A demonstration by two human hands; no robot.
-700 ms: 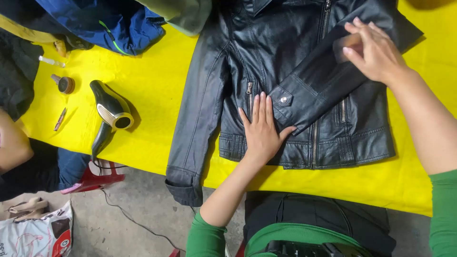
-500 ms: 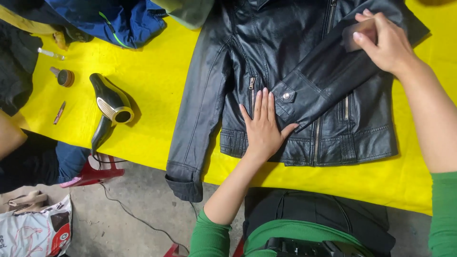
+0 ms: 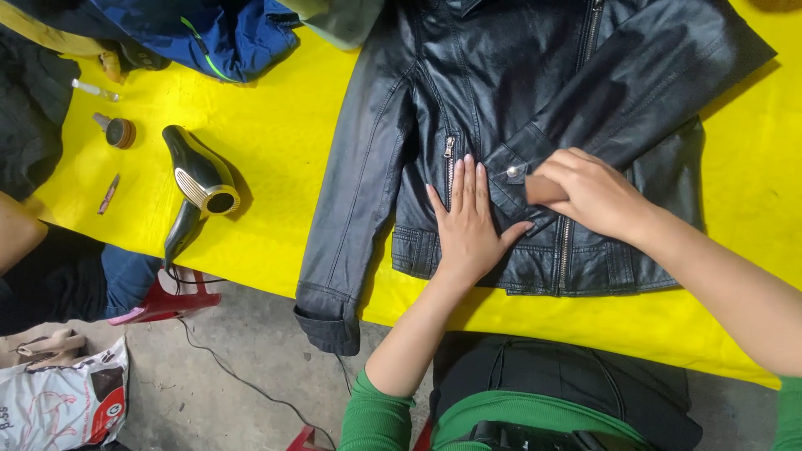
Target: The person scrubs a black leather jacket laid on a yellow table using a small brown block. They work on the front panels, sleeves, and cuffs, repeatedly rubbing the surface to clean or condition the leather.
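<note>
A black leather jacket (image 3: 501, 92) lies spread on a yellow table (image 3: 276, 142), one sleeve folded across its front and the other hanging over the near edge. My left hand (image 3: 469, 219) lies flat on the jacket's lower front, fingers together, beside a zip pocket. My right hand (image 3: 595, 192) presses a small brown pad (image 3: 543, 189) against the cuff of the folded sleeve, next to a metal snap.
A black hair dryer (image 3: 199, 179) lies on the table's left, its cord dropping to the floor. A small round tin (image 3: 119, 132), a thin tool (image 3: 109, 194) and a blue garment (image 3: 209, 33) sit further left. Another person's leg (image 3: 50, 267) is at the left edge.
My right hand has moved with the pad from the upper part of the folded sleeve down to its cuff near my left hand. The left hand stays flat.
</note>
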